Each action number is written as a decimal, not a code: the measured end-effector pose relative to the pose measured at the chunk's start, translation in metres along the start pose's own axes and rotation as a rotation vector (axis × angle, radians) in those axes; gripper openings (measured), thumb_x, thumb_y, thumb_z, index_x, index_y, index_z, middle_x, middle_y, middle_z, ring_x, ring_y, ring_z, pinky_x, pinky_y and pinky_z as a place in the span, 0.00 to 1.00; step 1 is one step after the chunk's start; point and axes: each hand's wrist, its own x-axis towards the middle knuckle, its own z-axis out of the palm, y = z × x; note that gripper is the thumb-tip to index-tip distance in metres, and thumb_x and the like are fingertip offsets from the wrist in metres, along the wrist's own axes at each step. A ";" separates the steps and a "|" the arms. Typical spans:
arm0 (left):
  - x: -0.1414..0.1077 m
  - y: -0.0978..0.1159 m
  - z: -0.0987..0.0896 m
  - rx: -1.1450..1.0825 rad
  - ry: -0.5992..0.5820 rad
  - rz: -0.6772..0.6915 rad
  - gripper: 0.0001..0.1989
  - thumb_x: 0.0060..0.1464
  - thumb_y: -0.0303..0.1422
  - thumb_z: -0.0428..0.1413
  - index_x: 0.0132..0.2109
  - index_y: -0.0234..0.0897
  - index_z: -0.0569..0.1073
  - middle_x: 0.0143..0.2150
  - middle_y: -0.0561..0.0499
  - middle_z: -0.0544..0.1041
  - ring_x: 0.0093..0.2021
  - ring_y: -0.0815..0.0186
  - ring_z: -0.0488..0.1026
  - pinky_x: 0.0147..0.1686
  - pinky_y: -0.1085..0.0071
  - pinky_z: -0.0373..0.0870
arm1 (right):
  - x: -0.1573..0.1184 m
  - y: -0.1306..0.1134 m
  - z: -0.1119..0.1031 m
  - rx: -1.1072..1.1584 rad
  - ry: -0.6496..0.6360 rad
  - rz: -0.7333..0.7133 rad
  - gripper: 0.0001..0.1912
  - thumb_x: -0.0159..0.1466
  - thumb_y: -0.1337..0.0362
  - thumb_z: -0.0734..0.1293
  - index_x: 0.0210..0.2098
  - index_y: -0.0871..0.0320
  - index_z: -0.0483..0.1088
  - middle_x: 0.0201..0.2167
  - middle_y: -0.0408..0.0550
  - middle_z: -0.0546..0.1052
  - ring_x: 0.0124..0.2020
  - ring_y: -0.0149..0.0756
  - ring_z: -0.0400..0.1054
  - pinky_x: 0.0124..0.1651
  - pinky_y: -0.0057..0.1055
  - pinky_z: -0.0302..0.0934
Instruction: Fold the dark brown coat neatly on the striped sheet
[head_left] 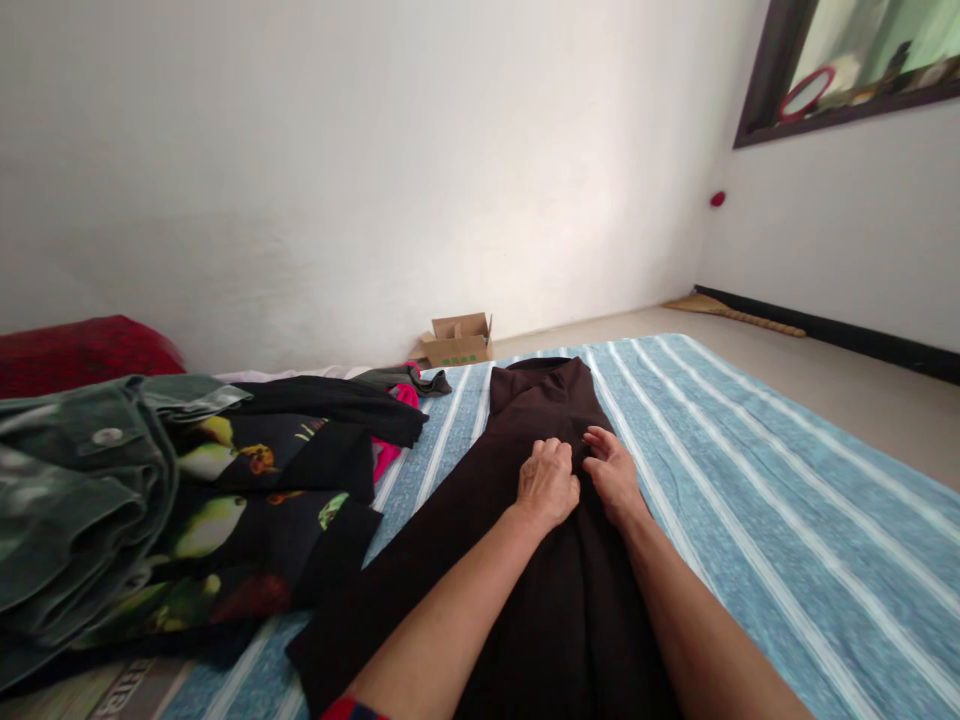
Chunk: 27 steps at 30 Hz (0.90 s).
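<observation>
A pair of dark brown trousers lies stretched over the bed, its waist end away from me and its legs spread toward me. My left hand is closed on the cloth near the middle, below the waist, with its fingers bent down into the fabric. Just to its right, my right hand rests at the trousers' right side. Its fingers are curved, with a gap between them and the thumb, and no cloth shows in that gap. The lower ends of the legs are partly hidden by my forearms and the frame's edge.
Blue-and-white striped bedding lies under the trousers. At left are a heap of clothes, with a grey-green denim garment and a dark printed garment, and a red bundle. A cardboard box stands beyond the bed by the wall.
</observation>
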 end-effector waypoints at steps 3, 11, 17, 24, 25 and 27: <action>0.005 -0.002 0.003 -0.016 0.012 -0.026 0.10 0.51 0.31 0.51 0.41 0.36 0.69 0.43 0.46 0.72 0.45 0.59 0.66 0.44 0.67 0.66 | 0.001 -0.003 0.000 0.082 0.056 0.083 0.27 0.40 0.73 0.62 0.42 0.59 0.67 0.42 0.53 0.74 0.47 0.42 0.68 0.52 0.39 0.60; 0.015 -0.005 0.004 -0.025 0.007 -0.095 0.09 0.53 0.30 0.50 0.41 0.36 0.72 0.41 0.47 0.74 0.44 0.62 0.69 0.44 0.70 0.66 | 0.005 -0.004 0.000 0.126 0.091 0.157 0.23 0.39 0.71 0.66 0.37 0.60 0.68 0.32 0.47 0.74 0.35 0.37 0.70 0.41 0.33 0.65; 0.020 -0.001 0.006 0.006 0.002 -0.132 0.08 0.53 0.34 0.52 0.38 0.36 0.72 0.40 0.46 0.73 0.42 0.61 0.70 0.40 0.68 0.67 | 0.001 -0.010 0.001 0.136 0.057 0.173 0.23 0.41 0.70 0.67 0.39 0.61 0.68 0.29 0.44 0.73 0.31 0.34 0.69 0.35 0.30 0.65; 0.016 0.006 0.009 0.038 0.020 -0.086 0.08 0.56 0.30 0.48 0.40 0.37 0.71 0.41 0.46 0.70 0.44 0.61 0.67 0.40 0.68 0.67 | 0.000 -0.011 0.003 0.137 0.001 0.149 0.22 0.49 0.60 0.67 0.43 0.61 0.67 0.26 0.44 0.73 0.27 0.35 0.69 0.31 0.32 0.66; 0.014 0.007 0.009 0.041 0.020 -0.072 0.09 0.57 0.30 0.47 0.41 0.38 0.71 0.41 0.46 0.70 0.44 0.61 0.66 0.40 0.68 0.67 | 0.001 -0.009 0.003 0.083 0.000 0.120 0.22 0.50 0.60 0.66 0.43 0.61 0.67 0.26 0.45 0.74 0.27 0.35 0.70 0.31 0.32 0.66; 0.011 0.009 0.009 0.048 0.020 -0.048 0.09 0.57 0.29 0.46 0.41 0.38 0.70 0.41 0.46 0.69 0.44 0.61 0.65 0.39 0.68 0.66 | 0.003 -0.003 0.002 -0.092 0.010 0.040 0.21 0.51 0.61 0.64 0.44 0.60 0.68 0.26 0.45 0.75 0.27 0.36 0.70 0.32 0.32 0.66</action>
